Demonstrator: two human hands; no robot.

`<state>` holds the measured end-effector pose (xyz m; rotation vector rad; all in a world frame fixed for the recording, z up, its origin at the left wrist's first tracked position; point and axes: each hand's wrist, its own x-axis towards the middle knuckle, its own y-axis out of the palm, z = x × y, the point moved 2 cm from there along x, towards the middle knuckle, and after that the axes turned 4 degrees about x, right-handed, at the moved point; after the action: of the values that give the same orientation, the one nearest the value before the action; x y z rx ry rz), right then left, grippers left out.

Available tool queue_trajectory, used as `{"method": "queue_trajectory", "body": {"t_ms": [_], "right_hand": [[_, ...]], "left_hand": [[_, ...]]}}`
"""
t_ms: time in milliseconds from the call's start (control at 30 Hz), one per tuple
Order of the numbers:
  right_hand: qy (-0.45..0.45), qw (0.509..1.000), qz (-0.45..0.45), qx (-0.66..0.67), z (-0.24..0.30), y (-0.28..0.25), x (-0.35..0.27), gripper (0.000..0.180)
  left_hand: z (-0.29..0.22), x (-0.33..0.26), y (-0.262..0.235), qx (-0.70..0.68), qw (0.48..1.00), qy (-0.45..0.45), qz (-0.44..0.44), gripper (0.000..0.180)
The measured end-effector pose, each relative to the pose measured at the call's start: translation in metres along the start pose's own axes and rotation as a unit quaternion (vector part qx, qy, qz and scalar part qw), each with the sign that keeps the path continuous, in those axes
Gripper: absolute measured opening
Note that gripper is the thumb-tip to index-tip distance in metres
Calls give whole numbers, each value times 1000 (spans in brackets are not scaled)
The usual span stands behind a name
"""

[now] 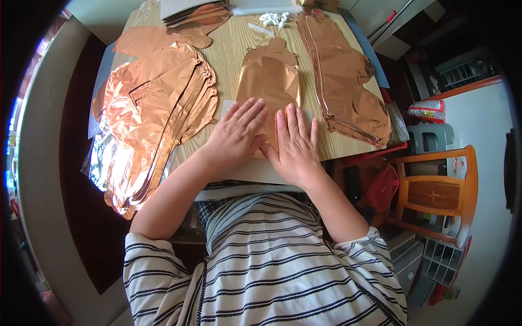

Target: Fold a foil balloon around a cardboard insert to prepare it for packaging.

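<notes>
While both palms lie flat on it, the copper foil balloon [269, 76] rests deflated on the wooden table [231, 51], its lower edge directly in front of the person and its narrow top pointing away. The left hand [237, 133] is spread wide, fingers straight and slightly fanned, pressing down on the sheet's lower left part; the right hand [296, 144] lies just beside it, equally open, thumbs nearly touching. Neither hand grips anything — they only press.

Judging by the shine and the fine creases, the foil is very light, thin and limp, with a slick surface that would slide easily over the tabletop and crinkle at any pinch. It looks easy to crease or puncture, so flat palms suit it better than fingertips. For lifting, the outer seam along the edge seems the safest place to take hold — the welded rim is likely stiffer than the middle.

To the left a thick stack of foil balloons [149, 114] of the same colour overhangs the table's edge; to the right lies a long foil piece [348, 76]. Small white pieces [274, 19] sit at the far end.
</notes>
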<state>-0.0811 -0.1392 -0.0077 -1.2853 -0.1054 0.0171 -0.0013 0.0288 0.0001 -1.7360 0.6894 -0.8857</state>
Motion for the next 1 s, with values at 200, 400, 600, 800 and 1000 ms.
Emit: {"method": "queue_trajectory", "body": {"t_ms": [200, 400, 600, 800, 1000], "right_hand": [[-10, 1000, -9, 6, -2, 1, -2, 88], [-6, 1000, 3, 22, -1, -6, -1, 95], [-5, 999, -12, 33, 1, -6, -3, 97], [16, 1000, -25, 6, -22, -13, -28, 91], [68, 997, -12, 34, -25, -20, -43, 83]], "left_hand": [[15, -11, 4, 33, 999, -23, 10, 72], [15, -12, 6, 38, 999, -25, 0, 75], [16, -10, 5, 39, 999, -19, 3, 75], [14, -10, 4, 43, 999, -21, 12, 75], [13, -10, 2, 54, 998, -22, 22, 75]]}}
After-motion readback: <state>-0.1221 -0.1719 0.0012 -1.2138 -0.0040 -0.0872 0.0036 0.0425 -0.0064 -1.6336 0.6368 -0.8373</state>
